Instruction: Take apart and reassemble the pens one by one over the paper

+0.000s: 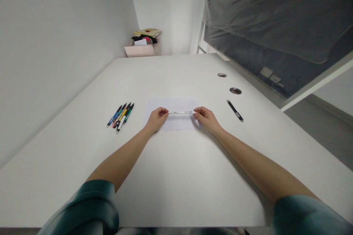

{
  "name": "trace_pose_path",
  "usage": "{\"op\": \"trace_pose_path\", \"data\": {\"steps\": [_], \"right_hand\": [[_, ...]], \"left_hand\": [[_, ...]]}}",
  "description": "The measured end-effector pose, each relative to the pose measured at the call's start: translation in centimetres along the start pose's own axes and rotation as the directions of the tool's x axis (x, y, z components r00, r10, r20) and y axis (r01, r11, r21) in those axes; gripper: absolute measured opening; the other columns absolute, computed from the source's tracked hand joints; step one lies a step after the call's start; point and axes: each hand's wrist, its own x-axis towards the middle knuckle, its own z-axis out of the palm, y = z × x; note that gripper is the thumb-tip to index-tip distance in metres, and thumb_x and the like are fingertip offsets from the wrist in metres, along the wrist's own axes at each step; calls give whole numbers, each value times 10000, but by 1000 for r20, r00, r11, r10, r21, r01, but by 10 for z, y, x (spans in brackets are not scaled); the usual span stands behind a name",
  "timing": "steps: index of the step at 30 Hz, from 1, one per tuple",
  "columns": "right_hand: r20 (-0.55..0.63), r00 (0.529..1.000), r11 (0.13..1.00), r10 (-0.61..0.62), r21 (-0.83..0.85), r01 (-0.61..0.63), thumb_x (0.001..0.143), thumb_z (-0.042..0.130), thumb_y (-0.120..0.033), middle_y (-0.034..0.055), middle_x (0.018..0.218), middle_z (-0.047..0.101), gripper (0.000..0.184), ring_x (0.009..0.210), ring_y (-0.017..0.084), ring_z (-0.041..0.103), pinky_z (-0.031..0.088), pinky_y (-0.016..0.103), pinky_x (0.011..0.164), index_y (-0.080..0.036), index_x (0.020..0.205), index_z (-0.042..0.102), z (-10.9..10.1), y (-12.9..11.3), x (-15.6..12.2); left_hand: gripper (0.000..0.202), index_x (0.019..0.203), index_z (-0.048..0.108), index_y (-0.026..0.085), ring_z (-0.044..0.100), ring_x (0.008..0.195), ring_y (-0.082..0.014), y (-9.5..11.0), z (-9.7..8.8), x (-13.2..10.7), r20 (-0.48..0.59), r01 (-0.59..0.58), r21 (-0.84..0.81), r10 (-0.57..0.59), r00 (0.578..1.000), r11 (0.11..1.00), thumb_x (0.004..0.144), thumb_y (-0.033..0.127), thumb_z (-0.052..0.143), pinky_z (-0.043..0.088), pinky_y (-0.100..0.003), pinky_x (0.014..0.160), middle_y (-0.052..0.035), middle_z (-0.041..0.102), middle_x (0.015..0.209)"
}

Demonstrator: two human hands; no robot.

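As the left hand [157, 119] and right hand [207, 119] pinch a white pen [182, 112] firmly at either end, it lies level over a sheet of paper [176, 105] on a white desk [171, 161], with colored pens [120, 117] to the left and a black pen [235, 111] to the right

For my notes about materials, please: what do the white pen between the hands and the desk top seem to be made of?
The white pen looks like smooth plastic, with a soft sheen on its barrel, though it is small here. The desk top looks like matte white laminate: even colour, no wood grain.
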Motion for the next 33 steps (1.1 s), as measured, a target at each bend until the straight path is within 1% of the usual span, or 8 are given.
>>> {"op": "trace_pose_path", "data": {"steps": [5, 11, 16, 20, 23, 26, 30, 33], "right_hand": [[78, 997, 995, -13, -96, 20, 726, 587, -482, 11, 693, 581, 388, 620, 148, 488, 383, 303, 609, -168, 945, 652, -1, -3, -3], [100, 994, 987, -32, -152, 47, 752, 569, -488, 24, 693, 616, 394, 619, 153, 496, 388, 291, 599, -155, 928, 685, -2, -6, -4], [93, 994, 985, -51, -162, 66, 754, 568, -490, 31, 698, 624, 407, 623, 156, 499, 390, 290, 600, -148, 937, 694, -2, -4, -3], [98, 993, 984, -70, -156, 84, 757, 568, -490, 33, 705, 634, 413, 627, 152, 503, 388, 286, 603, -143, 938, 698, -1, -1, -3], [108, 991, 984, -77, -149, 92, 760, 569, -484, 34, 711, 640, 408, 623, 149, 503, 384, 284, 599, -140, 937, 697, -1, 0, -2], [115, 991, 985, -73, -149, 90, 772, 565, -478, 33, 712, 639, 403, 616, 147, 496, 378, 283, 591, -140, 947, 696, -2, 0, -3], [116, 991, 987, -64, -141, 80, 773, 568, -475, 31, 706, 632, 390, 609, 145, 489, 372, 281, 586, -143, 935, 694, -2, 0, -2], [111, 992, 988, -64, -136, 79, 769, 570, -471, 34, 714, 633, 385, 618, 146, 492, 372, 284, 595, -143, 931, 691, -2, 2, -1]], "left_hand": [[224, 831, 635, 163, 576, 728, -158, 0, 1, 0, 18, -5, -23, 5, 1000, 1000, 682, 326, 666, 459, -297, 719, -32, 638, 772], [287, 806, 617, 168, 510, 651, -142, 2, 0, -2, 32, -5, 11, 4, 999, 1000, 727, 443, 646, 398, -272, 633, -7, 591, 696], [377, 683, 527, 192, 443, 577, -135, 5, -1, -2, 79, -33, 100, 25, 997, 994, 832, 539, 512, 351, -266, 584, 19, 502, 590], [452, 612, 438, 206, 417, 572, -138, 5, -1, -2, 103, -75, 196, 56, 993, 978, 890, 559, 397, 335, -270, 577, 27, 430, 553], [471, 597, 404, 210, 404, 562, -139, 3, 0, -2, 101, -58, 199, 38, 994, 978, 907, 562, 357, 326, -275, 573, 30, 403, 537], [447, 612, 431, 206, 412, 565, -139, 3, 0, -2, 106, -39, 154, 22, 994, 987, 902, 540, 372, 338, -276, 580, 26, 427, 550], [286, 701, 483, 197, 444, 601, -132, 7, 0, -3, 128, -41, 80, 30, 991, 996, 842, 446, 491, 359, -270, 616, 28, 486, 618], [261, 680, 473, 196, 412, 589, -126, 10, 0, -4, 151, -30, 95, 15, 988, 995, 827, 411, 494, 334, -264, 596, 36, 459, 598]]}}
